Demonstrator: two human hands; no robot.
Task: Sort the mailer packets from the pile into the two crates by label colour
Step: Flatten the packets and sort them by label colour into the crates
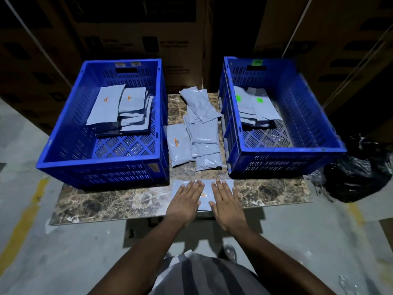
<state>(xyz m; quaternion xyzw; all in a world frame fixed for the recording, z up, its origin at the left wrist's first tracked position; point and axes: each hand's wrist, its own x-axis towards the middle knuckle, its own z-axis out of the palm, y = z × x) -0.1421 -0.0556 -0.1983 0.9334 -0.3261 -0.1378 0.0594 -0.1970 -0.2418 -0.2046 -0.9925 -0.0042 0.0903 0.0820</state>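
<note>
Both hands (207,199) spread flat, pressing one grey plastic mailer packet (204,193) on marble bench (95,201). Ahead: unsorted pile (200,128); blue crates left (102,165) and right (285,150) part-filled

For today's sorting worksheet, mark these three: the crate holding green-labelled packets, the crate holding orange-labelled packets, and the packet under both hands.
Green-label crate (285,149), head view, near rim.
Orange-label crate (102,161), head view, near rim.
Pressed packet (206,189), head view, strip between the hands.
</note>
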